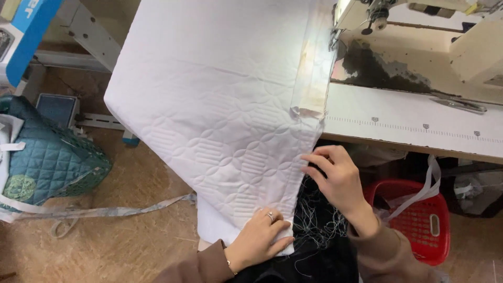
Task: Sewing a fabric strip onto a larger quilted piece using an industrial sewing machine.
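We see a white quilt (209, 99) draped from the sewing surface (408, 126) down toward our lap, its stitched pattern of circles and ribbed squares facing up. Its right edge carries a pale shiny trim (313, 68) that runs up toward the sewing machine (377, 13) at the top of the view.

Our left hand (259, 238), with a ring on one finger, lies flat on the lower corner of the quilt, fingers together and pressing the fabric down against the lap; it does not grip anything. Our right hand (335, 175) is at the quilt's right edge, just below the end of the trim, fingers curled and lightly parted, the fingertips touching the edge. We cannot tell whether it pinches the fabric or only rests against it.

Between the two hands, loose threads (319, 215) lie scattered over dark cloth (314, 257) on the lap.

On the surface, a printed ruler strip runs along the near edge, and a pair of scissors (461, 105) lies to the right, well apart from the hands. Under the surface stands a red basket (424, 220) with white strips hanging from it. On the floor to the left sits a teal quilted bag (50, 157), with a long fabric strap (105, 211) trailing from it toward the quilt.
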